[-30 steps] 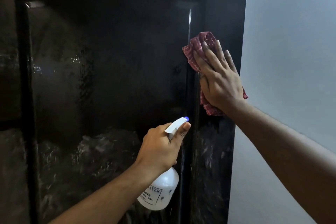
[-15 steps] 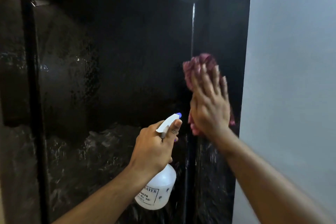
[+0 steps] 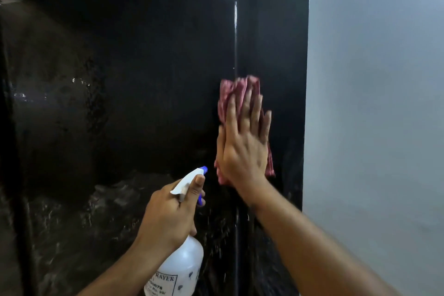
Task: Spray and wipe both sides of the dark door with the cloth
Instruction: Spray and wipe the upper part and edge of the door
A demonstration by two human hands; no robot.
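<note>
Right hand (image 3: 242, 151) lies flat with fingers straight and pointing up, pressing the red cloth (image 3: 236, 86) against the dark door (image 3: 144, 55). The cloth sits on the door's right-hand strip, near the door's right edge and across its bright vertical groove (image 3: 235, 31). Its folds show above the fingertips and beside the heel of the palm.

Left hand (image 3: 168, 216) is curled round the neck of the white spray bottle (image 3: 182, 269), forefinger along the trigger head. The blue nozzle (image 3: 204, 169) points at the door just below and left of the cloth. Whether the trigger is squeezed cannot be told.

Governing relation: the cloth's long axis runs vertically, parallel with the door's right edge. The wet, streaked patch lies on the door's lower part, directly beneath the right hand.

Judgement: the right hand is the nearer to that patch, so a downward stroke along the strip would reach it. The door's other face is out of view and cannot be assessed. A pale wall (image 3: 372, 103) adjoins the door's right edge.
</note>
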